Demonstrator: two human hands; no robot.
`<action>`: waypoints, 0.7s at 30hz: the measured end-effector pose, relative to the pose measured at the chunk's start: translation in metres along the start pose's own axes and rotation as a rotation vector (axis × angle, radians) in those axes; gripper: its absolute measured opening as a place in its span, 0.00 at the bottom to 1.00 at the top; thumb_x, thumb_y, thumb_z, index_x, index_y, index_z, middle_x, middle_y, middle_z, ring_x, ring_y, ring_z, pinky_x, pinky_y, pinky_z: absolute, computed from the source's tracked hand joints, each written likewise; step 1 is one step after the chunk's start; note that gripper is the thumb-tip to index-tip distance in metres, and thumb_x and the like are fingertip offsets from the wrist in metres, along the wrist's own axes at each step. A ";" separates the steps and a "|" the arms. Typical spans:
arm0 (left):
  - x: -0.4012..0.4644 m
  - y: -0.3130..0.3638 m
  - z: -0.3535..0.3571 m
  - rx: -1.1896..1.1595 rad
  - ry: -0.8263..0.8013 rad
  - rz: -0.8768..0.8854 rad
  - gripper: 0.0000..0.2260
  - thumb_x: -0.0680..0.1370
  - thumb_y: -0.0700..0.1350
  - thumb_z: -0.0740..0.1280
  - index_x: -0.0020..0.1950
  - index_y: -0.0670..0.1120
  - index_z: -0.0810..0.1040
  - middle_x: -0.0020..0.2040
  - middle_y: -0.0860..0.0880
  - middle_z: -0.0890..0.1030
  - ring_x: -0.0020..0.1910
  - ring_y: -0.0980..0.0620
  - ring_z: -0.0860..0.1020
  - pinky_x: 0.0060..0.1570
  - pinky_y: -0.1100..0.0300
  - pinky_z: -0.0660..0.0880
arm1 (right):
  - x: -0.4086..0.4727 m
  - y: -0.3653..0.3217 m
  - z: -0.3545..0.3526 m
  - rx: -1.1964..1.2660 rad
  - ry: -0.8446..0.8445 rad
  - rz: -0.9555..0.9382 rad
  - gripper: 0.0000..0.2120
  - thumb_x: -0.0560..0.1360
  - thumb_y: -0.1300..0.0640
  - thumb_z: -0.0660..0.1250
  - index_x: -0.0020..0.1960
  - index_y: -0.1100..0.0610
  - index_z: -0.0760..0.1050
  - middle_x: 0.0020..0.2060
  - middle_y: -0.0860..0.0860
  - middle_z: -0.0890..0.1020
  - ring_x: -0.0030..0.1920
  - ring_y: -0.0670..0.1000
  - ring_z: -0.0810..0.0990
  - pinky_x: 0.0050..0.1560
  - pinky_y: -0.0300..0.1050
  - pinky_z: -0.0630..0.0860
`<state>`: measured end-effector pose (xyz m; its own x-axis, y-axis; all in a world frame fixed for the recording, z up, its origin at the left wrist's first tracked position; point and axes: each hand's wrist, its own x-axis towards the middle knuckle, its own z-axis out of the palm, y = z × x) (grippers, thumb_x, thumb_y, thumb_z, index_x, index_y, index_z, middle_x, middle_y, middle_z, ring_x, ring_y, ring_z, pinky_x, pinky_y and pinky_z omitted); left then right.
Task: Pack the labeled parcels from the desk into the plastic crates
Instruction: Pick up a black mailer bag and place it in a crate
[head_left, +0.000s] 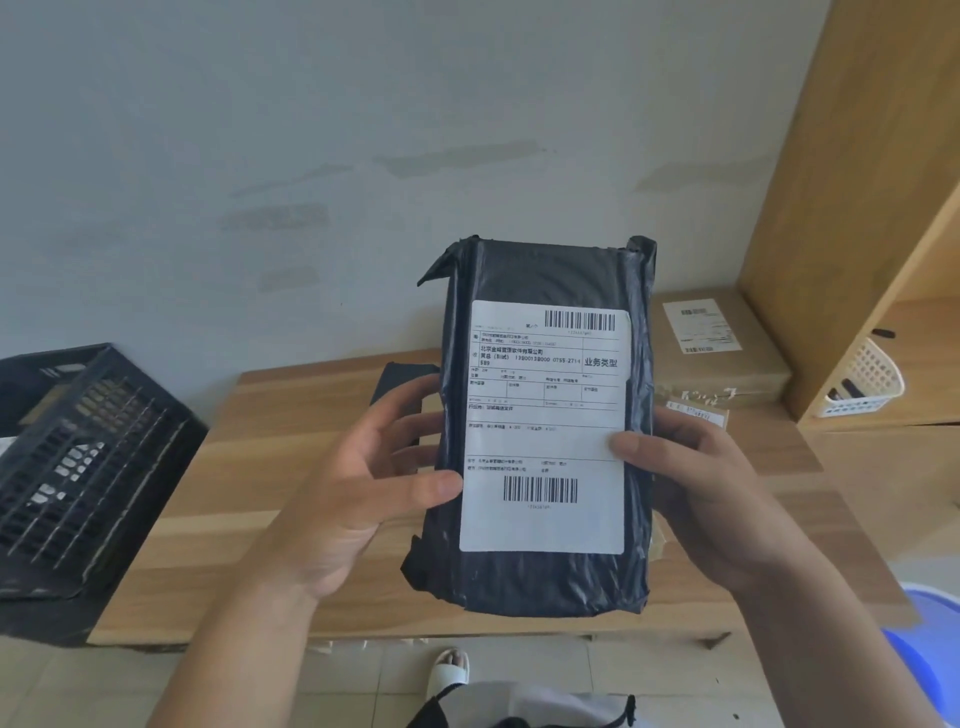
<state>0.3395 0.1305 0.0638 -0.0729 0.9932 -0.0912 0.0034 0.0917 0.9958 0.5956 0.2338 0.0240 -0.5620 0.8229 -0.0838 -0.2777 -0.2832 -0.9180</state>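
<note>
I hold a black plastic-wrapped parcel (545, 270) upright above the wooden desk (260, 493), its white shipping label with two barcodes facing me. My left hand (363, 478) grips its left edge, thumb on the front near the label's lower left. My right hand (696, 493) grips the right edge, thumb pressed on the label. A black plastic crate (78, 467) stands at the desk's left end. A cardboard parcel (727, 353) with a white label lies at the back right of the desk. Part of another black parcel (400, 384) shows behind my left hand.
A wooden shelf unit (857, 208) rises at the right, with a white mesh basket (867, 384) on a shelf. A blue plastic container (930, 654) sits on the floor at the lower right. A grey wall stands behind the desk. My sandaled foot (449, 670) shows below the desk's edge.
</note>
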 end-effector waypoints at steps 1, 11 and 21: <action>-0.001 0.000 0.001 -0.007 -0.003 0.005 0.36 0.64 0.45 0.78 0.70 0.61 0.76 0.65 0.44 0.82 0.62 0.41 0.82 0.54 0.54 0.82 | -0.001 0.000 0.000 0.003 0.003 0.005 0.16 0.70 0.58 0.71 0.57 0.57 0.86 0.58 0.57 0.86 0.58 0.61 0.86 0.58 0.54 0.83; -0.015 -0.006 0.000 0.036 0.043 -0.059 0.32 0.64 0.46 0.79 0.68 0.59 0.79 0.65 0.47 0.83 0.63 0.43 0.81 0.62 0.47 0.80 | -0.006 0.012 0.005 -0.004 -0.012 0.044 0.17 0.70 0.58 0.72 0.58 0.56 0.86 0.58 0.56 0.86 0.58 0.59 0.86 0.61 0.54 0.81; -0.040 -0.022 -0.004 0.024 0.058 -0.157 0.26 0.63 0.47 0.78 0.60 0.57 0.84 0.63 0.50 0.84 0.62 0.48 0.83 0.55 0.56 0.81 | -0.017 0.035 0.015 -0.026 -0.018 0.113 0.18 0.69 0.58 0.72 0.58 0.59 0.85 0.57 0.56 0.87 0.57 0.58 0.86 0.56 0.54 0.81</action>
<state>0.3388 0.0889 0.0450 -0.1321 0.9606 -0.2446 0.0115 0.2483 0.9686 0.5834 0.2019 -0.0010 -0.6028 0.7772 -0.1805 -0.1912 -0.3604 -0.9130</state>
